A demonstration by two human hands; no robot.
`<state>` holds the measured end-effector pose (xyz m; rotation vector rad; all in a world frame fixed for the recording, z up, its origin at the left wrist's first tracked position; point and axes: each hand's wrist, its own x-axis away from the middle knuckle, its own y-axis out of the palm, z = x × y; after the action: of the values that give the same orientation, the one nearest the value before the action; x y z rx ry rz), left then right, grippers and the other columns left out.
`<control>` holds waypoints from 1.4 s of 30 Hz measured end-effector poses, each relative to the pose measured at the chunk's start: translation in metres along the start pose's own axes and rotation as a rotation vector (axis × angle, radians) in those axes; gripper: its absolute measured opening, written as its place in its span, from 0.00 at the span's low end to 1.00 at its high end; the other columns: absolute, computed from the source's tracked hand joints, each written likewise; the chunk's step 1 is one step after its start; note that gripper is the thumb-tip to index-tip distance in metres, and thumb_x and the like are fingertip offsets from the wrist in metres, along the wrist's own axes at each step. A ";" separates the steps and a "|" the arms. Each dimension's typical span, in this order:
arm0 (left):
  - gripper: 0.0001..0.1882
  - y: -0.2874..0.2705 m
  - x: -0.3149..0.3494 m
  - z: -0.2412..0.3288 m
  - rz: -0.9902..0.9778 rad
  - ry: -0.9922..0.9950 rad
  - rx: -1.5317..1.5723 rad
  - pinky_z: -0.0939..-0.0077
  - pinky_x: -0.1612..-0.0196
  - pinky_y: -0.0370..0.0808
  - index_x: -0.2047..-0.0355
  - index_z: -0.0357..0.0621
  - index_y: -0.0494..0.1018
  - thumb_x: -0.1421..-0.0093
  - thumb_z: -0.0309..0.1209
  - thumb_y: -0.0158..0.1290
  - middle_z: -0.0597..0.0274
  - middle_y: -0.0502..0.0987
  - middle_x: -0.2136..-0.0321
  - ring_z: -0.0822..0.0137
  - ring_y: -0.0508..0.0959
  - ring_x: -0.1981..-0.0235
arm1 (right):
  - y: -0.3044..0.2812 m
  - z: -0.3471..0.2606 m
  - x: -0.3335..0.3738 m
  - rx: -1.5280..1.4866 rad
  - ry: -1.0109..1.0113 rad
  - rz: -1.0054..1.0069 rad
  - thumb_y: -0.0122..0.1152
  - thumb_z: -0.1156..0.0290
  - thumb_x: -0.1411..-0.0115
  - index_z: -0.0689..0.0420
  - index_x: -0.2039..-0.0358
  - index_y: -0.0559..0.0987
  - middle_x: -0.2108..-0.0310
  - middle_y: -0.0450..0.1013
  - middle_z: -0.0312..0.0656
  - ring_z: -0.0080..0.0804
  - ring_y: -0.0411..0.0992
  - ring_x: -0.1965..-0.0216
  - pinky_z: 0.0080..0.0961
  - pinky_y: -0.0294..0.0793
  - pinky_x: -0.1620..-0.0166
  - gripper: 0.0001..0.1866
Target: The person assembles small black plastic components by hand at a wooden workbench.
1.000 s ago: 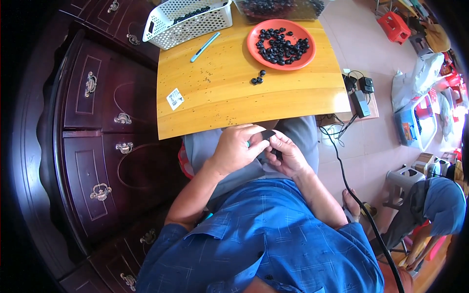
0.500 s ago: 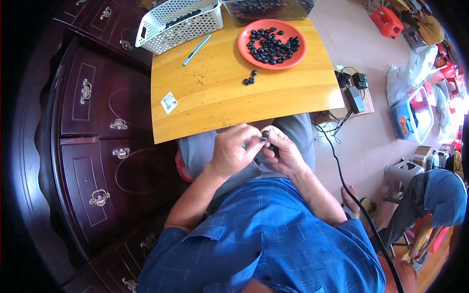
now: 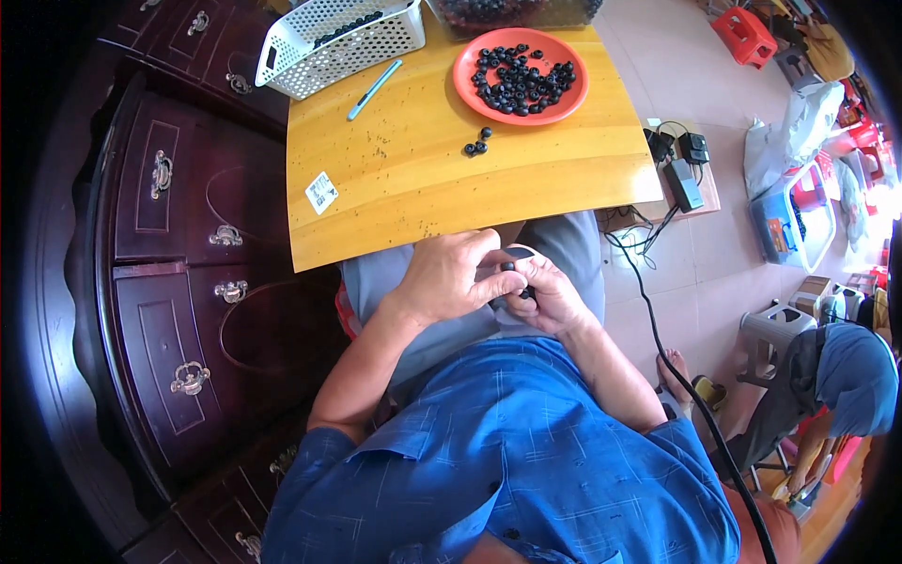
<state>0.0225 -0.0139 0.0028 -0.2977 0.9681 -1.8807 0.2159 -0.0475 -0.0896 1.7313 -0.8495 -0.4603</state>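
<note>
My two hands meet above my lap, just before the table's near edge. The fingers of my right hand (image 3: 556,299) are curled round small black round pieces (image 3: 528,292), mostly hidden in the grip. Bent over from the other side, my left hand (image 3: 449,280) has its thumb tip pressed toward my right fingers. A dark bit (image 3: 508,266) shows between the two hands; whether my left fingers grip it or something else is hidden.
On the wooden table (image 3: 404,202) are an orange-red plate (image 3: 462,94) of black pieces, several loose pieces (image 3: 477,148), a light-blue pen-like tool (image 3: 374,89) and a white perforated basket (image 3: 310,80). Dark drawers (image 3: 155,348) stand left. A black cable (image 3: 691,395) runs along the right, where another person (image 3: 850,376) sits.
My left hand has turned over and closed in on my right fingers, its thumb now lying by the black piece. My right hand stays nearly in place.
</note>
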 end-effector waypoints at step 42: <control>0.15 -0.007 -0.054 -0.073 0.171 -0.407 -0.199 0.59 0.71 0.77 0.72 0.41 0.74 0.45 0.37 0.66 0.55 0.79 0.80 0.52 0.81 0.77 | -0.010 -0.001 -0.006 -0.069 0.028 0.211 0.60 0.61 0.30 0.56 0.58 0.75 0.64 0.74 0.42 0.30 0.74 0.69 0.16 0.66 0.77 0.11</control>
<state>0.0031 0.0690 -0.0295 -0.6671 0.8684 -1.4936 0.2161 -0.0411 -0.0995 1.5615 -0.9736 -0.3193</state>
